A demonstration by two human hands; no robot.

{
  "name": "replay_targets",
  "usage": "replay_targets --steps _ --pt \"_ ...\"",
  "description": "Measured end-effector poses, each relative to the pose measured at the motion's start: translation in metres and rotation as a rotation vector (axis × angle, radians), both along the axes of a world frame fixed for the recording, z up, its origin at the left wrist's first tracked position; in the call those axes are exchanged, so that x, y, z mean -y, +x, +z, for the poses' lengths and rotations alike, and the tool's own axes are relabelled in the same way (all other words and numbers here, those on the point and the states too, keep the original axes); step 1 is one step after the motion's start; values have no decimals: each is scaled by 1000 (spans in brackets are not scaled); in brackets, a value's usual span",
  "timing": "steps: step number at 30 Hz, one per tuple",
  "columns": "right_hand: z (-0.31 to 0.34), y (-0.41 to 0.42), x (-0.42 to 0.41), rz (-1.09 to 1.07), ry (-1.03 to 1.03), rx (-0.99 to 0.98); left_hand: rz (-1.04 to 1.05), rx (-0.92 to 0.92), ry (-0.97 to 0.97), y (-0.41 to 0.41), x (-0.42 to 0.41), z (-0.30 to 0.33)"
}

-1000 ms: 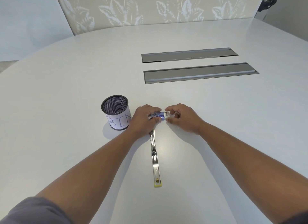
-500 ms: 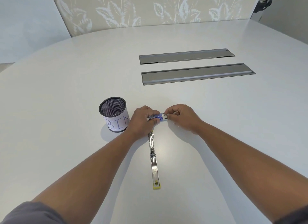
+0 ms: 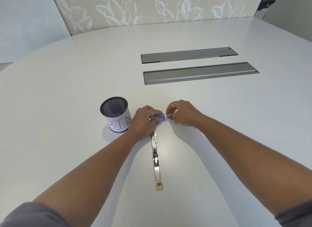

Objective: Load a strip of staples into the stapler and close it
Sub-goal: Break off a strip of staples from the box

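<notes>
A metal stapler [image 3: 156, 161] lies opened out flat on the white table, its yellow-tipped end nearest me and its far end hidden under my left hand. My left hand [image 3: 143, 121] grips a small blue and white staple box [image 3: 160, 117] just beyond the stapler. My right hand [image 3: 181, 114] pinches the box's right end, where a light inner tray shows slightly. No loose staple strip is visible.
A black mesh cup [image 3: 116, 114] with a paper label reading "BIN" stands left of my left hand. Two grey recessed cable hatches [image 3: 200, 72] lie farther back in the table [image 3: 67, 91]. A patterned wall panel rises behind the table's far edge.
Both hands stay on the staple box; my right fingers have shifted slightly at its right end. The camera view has drifted a little. The stapler has not moved.
</notes>
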State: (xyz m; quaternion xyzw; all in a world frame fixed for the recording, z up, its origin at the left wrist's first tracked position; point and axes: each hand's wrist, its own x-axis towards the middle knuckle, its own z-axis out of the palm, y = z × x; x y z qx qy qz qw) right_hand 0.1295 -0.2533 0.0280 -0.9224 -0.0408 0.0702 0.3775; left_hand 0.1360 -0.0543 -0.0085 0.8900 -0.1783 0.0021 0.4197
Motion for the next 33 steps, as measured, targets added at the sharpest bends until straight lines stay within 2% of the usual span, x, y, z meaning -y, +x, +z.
replay_targets --steps 15,24,33 --pt "3 -1 -1 8 -70 9 3 -10 -12 -1 0 1" --pt "13 3 -4 99 -228 35 0 -19 -19 -1 0 2" --pt "12 2 -2 87 -175 23 -6 -33 -23 -2 -1 2"
